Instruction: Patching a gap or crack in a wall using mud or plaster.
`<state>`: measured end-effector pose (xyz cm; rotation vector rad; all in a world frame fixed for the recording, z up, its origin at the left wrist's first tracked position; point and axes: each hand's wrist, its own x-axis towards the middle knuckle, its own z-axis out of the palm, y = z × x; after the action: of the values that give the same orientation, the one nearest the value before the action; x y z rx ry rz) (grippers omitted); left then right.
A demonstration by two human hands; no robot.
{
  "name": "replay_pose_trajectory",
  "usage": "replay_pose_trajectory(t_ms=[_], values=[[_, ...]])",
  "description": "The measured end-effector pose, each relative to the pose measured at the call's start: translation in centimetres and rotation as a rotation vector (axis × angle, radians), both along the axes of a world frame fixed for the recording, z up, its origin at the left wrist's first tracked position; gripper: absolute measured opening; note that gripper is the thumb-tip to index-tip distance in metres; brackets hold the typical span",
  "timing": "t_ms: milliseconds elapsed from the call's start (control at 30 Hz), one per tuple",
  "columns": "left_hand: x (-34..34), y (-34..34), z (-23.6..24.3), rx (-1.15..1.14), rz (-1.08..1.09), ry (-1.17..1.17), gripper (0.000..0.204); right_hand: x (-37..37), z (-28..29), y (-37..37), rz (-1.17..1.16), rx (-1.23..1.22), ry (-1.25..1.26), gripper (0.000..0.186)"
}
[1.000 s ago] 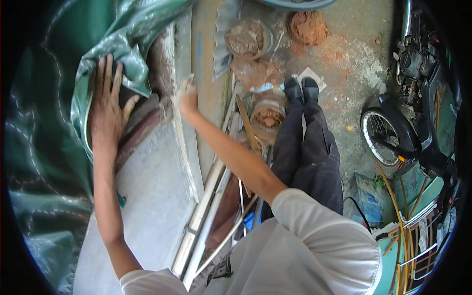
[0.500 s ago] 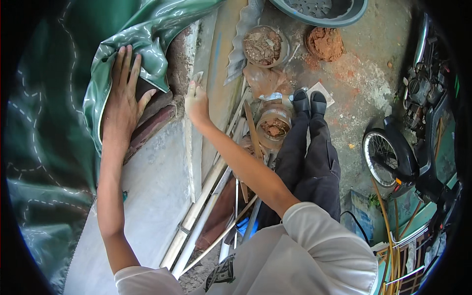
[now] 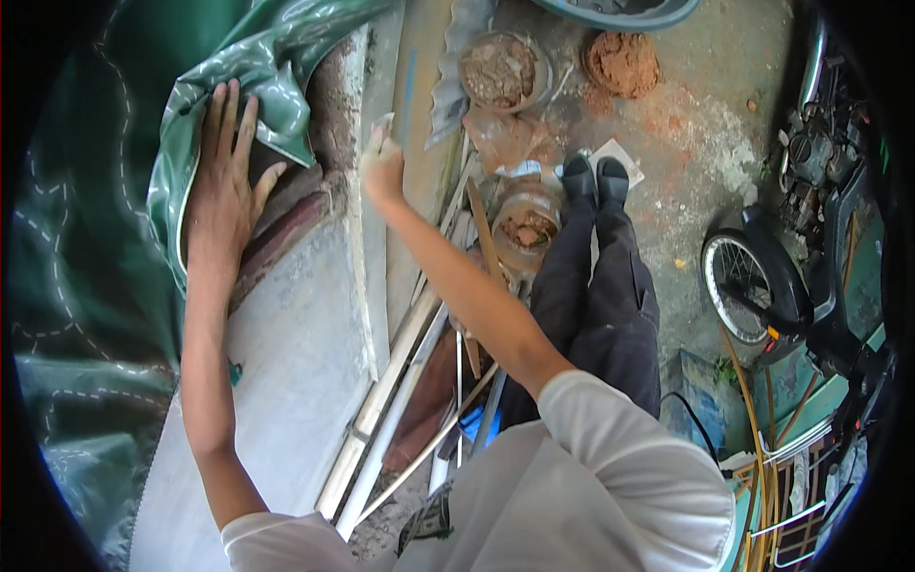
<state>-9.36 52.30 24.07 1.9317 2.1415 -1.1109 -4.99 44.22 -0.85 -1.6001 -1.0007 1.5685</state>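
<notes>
My left hand lies spread on the folded edge of a green, glossy tarp, its fingertips against the crumpled fold. Beside it show a dark reddish, rough edge and a pale smooth sheet. My right hand is closed at a long, pale upright board, with a small greyish piece poking out above the fingers; what exactly it grips is too small to make out.
Buckets of rubble and reddish clay, a clay heap and a grey basin stand beyond. Pipes lie beside my legs. A motorbike and bundled cane strips are at right.
The view has shifted a little between frames, moving the whole scene within the picture. My hands stay in nearly the same places, the left spread on the tarp and the right closed.
</notes>
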Motion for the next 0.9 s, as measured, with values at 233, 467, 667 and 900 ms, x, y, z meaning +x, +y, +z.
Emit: replay_pose_trajectory(t_ms=[233, 467, 667, 900], values=[[0.5, 0.6, 0.1, -0.051, -0.018, 0.115, 0.079, 1.6, 1.0, 0.9, 0.201, -0.333, 0.279, 0.049], [0.4, 0.5, 0.1, -0.025, -0.011, 0.079, 0.08, 2.1, 2.5, 5.0, 0.314, -0.574, 0.21, 0.046], [0.4, 0.5, 0.1, -0.049, -0.01, 0.085, 0.078, -0.1, 0.2, 4.5, 0.13, -0.381, 0.126, 0.047], [0.5, 0.5, 0.2, -0.042, -0.038, 0.072, 0.079, -2.8, -2.1, 3.1, -0.031, -0.028, 0.046, 0.052]])
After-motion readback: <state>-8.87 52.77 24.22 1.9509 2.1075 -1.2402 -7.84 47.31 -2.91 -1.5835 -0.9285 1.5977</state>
